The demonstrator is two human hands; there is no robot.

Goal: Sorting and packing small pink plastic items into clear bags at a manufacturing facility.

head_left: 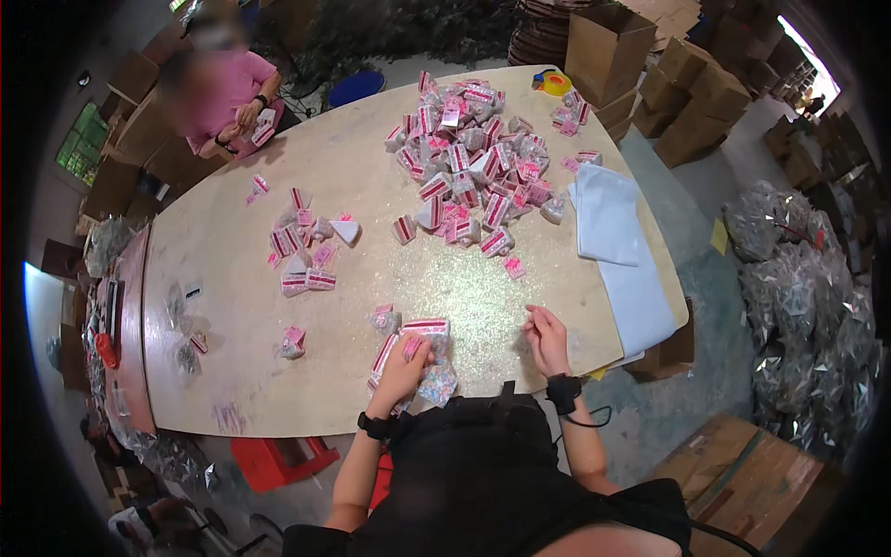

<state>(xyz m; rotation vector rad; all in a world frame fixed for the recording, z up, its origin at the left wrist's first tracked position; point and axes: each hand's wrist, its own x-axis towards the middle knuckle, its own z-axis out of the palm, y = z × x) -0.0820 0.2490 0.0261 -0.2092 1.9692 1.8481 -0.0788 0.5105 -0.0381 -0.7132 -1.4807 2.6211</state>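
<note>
Head view looks down on a pale oval bench (pixel 278 390) with the person's two forearms coming in from the near edge. Left hand (pixel 406 357) lies clamped down on a small stack of pink-and-white packets (pixel 408 342) at the near middle of the bench, fingers curled over the top one. The stack's long axis runs slantwise, from near-left up to far-right, so its far end points toward the other hand. Right hand (pixel 545 334) sits just to the right, apart from the stack, fingers loosely bent and pinched together (whether anything tiny is between them I cannot tell). Of the two, the left is on the packets and the right only near them. Farther off, toward the far right, lies the big heap of packets (pixel 473 162), well out of both hands' reach. A person in pink (pixel 227 93) works at the far left end.
</note>
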